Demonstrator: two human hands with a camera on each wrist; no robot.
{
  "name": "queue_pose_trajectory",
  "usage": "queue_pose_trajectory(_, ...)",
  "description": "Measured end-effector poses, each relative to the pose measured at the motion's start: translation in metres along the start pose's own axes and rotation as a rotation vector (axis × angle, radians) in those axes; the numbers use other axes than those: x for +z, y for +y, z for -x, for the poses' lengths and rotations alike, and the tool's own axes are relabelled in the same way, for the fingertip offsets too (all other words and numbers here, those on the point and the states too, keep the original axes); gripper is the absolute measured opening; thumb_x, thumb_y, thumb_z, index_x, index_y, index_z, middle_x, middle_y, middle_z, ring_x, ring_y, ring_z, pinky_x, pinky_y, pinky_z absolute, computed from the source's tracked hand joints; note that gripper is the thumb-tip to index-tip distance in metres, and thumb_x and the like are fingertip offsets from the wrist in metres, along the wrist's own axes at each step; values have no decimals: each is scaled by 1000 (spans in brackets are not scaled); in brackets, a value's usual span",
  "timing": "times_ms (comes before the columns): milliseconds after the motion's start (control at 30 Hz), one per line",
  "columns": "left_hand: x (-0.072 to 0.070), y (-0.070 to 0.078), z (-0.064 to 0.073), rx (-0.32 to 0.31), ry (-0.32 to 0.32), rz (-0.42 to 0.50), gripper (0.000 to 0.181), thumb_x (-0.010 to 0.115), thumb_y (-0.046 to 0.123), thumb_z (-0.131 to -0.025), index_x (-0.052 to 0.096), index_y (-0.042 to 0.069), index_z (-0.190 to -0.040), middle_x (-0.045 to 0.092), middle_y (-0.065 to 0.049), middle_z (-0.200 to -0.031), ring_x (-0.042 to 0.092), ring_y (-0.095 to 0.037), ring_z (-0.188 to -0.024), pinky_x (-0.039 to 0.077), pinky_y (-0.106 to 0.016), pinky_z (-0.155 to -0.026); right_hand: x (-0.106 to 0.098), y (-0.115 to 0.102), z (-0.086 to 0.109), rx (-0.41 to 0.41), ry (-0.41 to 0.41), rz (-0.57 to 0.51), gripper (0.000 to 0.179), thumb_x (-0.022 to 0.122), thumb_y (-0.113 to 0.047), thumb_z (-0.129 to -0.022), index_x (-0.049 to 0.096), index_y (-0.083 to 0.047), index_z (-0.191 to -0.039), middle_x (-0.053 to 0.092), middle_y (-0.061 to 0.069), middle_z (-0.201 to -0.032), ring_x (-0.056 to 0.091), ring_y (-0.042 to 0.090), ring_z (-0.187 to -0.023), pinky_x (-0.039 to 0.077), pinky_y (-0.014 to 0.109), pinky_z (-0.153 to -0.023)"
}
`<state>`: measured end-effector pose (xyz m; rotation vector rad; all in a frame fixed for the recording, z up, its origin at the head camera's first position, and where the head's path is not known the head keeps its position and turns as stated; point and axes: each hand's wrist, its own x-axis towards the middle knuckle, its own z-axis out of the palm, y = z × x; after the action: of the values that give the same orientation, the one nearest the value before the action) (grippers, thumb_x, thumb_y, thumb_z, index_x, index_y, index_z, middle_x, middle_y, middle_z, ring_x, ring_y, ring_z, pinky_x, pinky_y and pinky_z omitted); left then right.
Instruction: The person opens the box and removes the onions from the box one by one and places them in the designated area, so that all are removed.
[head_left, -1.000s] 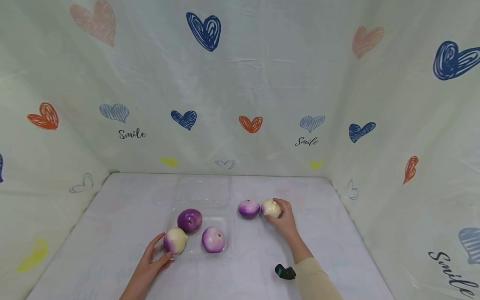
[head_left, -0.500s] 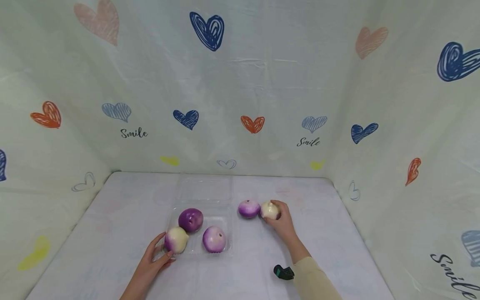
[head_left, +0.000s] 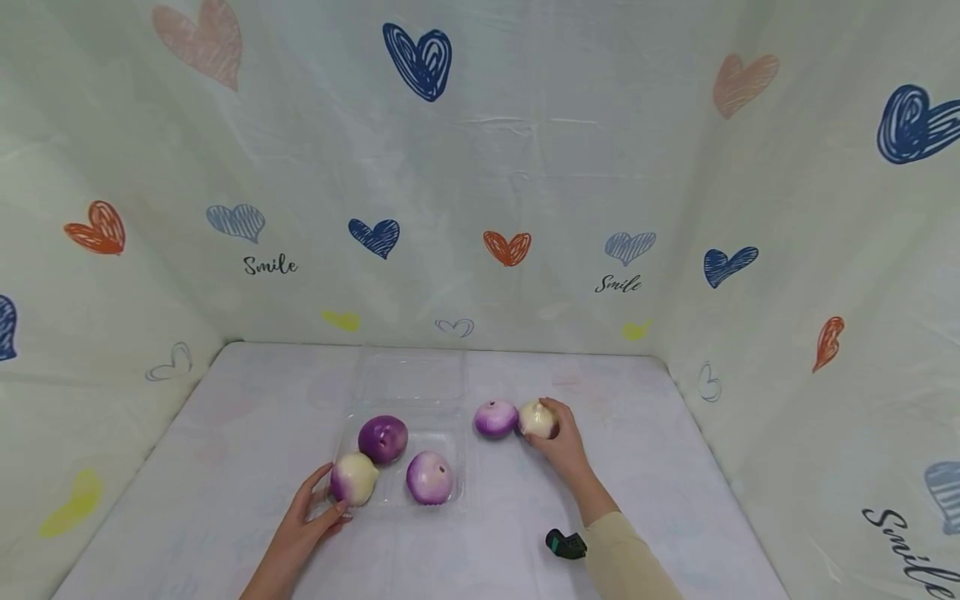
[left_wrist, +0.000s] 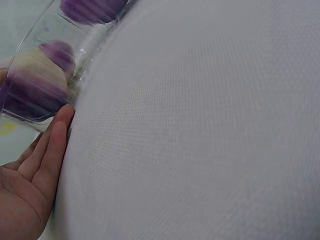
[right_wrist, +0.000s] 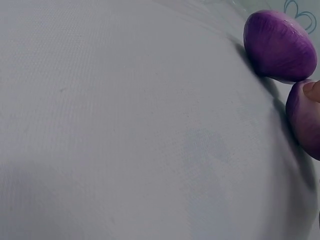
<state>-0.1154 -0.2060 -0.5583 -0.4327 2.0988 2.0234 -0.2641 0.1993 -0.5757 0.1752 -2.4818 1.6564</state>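
My left hand (head_left: 303,517) holds the near left corner of a clear plastic clamshell box (head_left: 390,500), fingers along its side and thumb at the front. In the left wrist view, fingers (left_wrist: 55,145) lie low against the box wall. Inside the box sit a white-and-purple onion (head_left: 356,481) beside this hand, a dark purple onion (head_left: 383,440) behind it and a pale purple onion (head_left: 430,478) at right. My right hand (head_left: 564,442) grips a whitish onion (head_left: 537,419) between thumb and fingers. It touches another purple onion (head_left: 496,418) on its left; the right wrist view shows this purple onion (right_wrist: 280,46) too.
The box's transparent lid (head_left: 412,375) lies open toward the back of the white-covered table (head_left: 247,433). A small black object (head_left: 566,544) lies near the right sleeve (head_left: 626,554). Heart-patterned cloth (head_left: 450,167) hangs behind and at both sides.
The whitish onion in my right hand has shifted slightly left and come up against the purple onion, which has moved a little left. My left hand keeps its place at the box.
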Motion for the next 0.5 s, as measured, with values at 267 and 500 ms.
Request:
queue_pose_trajectory(267, 0, 1, -1, -10, -4, -1, 81, 67, 26, -94, 15, 15, -155, 12, -35, -150, 64, -27, -100, 53, -32, -85, -4, -12, -5, -154, 13, 74, 68, 85, -2, -68, 56, -3, -130, 46, 21, -137, 38, 42, -130, 27, 59, -107)
queue_pose_trajectory(500, -1, -2, -2, -28, -5, -10, 82, 66, 28, -94, 14, 17, -156, 13, -34, -151, 63, -27, -101, 52, -33, -86, 3, -44, -6, -245, -2, 21, 67, 86, 4, -67, 58, -2, -128, 48, 18, -136, 40, 36, -130, 26, 54, -108)
